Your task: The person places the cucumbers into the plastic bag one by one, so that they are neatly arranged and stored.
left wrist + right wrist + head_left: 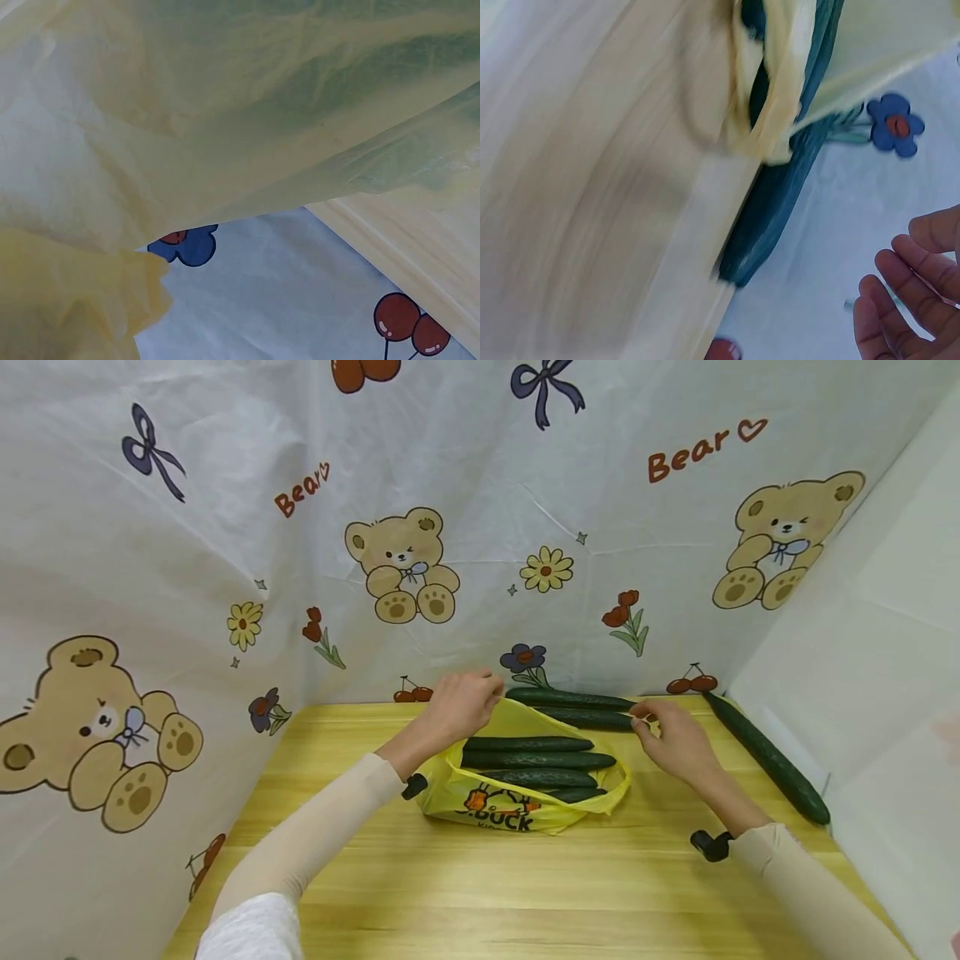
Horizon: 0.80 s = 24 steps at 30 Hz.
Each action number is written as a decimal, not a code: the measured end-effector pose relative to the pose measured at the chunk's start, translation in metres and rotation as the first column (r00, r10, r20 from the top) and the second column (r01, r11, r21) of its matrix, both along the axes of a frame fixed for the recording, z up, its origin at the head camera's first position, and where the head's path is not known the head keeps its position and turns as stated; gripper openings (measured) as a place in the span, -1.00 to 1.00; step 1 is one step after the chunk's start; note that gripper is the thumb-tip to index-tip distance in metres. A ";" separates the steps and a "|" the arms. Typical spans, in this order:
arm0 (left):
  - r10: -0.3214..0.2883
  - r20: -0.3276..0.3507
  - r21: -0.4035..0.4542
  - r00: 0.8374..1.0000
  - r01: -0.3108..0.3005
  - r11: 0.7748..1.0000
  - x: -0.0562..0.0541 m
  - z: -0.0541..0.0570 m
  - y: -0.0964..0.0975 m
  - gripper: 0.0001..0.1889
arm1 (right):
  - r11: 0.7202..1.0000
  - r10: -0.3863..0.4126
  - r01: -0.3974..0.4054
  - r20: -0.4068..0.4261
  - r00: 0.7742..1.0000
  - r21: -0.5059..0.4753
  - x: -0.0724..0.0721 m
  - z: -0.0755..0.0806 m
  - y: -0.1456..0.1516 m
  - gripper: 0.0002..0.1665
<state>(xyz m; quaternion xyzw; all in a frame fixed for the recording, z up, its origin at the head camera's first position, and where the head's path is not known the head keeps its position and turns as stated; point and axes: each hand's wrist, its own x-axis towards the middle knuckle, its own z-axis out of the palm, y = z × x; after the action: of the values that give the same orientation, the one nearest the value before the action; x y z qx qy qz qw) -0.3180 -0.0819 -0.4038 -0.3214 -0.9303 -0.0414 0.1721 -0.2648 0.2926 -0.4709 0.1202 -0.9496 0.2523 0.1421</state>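
- Cucumbers (536, 760) already fill the yellow bag (487, 802), which lies mid-table; we count four inside, side by side.
- Three more lie outside it: two just beyond the bag's far edge (570, 699), and one (768, 758) along the table's (450, 893) right edge, well apart.
- We judge the packing a bit over halfway done.
- Our left hand (461, 703) pinches the bag's far-left handle, lifting the mouth wide.
- Our right hand (671, 735) pinches the far-right handle, pulling it taut.
- The bag is thin, crinkled plastic with an orange print; the cucumbers are long, dark green and slender.
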 end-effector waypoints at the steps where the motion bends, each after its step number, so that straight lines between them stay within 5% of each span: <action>1: -0.001 -0.001 0.001 1.000 0.001 1.000 0.000 0.000 0.000 -0.90 | 1.000 -0.010 0.010 0.001 1.000 0.000 0.001 -0.001 0.006 -0.67; 12: 0.002 0.008 0.025 1.000 -0.002 1.000 -0.001 -0.003 -0.002 -0.91 | 0.989 -0.146 0.145 0.045 0.988 0.022 0.026 -0.014 0.094 -0.46; 24: 0.023 0.080 0.046 0.997 -0.027 0.999 0.000 0.002 -0.012 -0.91 | 0.950 -0.313 0.312 0.136 0.940 0.031 0.050 -0.055 0.188 -0.32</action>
<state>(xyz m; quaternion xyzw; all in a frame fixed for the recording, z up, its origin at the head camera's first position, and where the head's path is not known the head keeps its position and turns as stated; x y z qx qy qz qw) -0.3184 -0.0938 -0.4017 -0.3038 -0.9390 -0.0739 0.1431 -0.2147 0.4801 -0.5258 -0.0493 -0.9653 0.2300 0.1132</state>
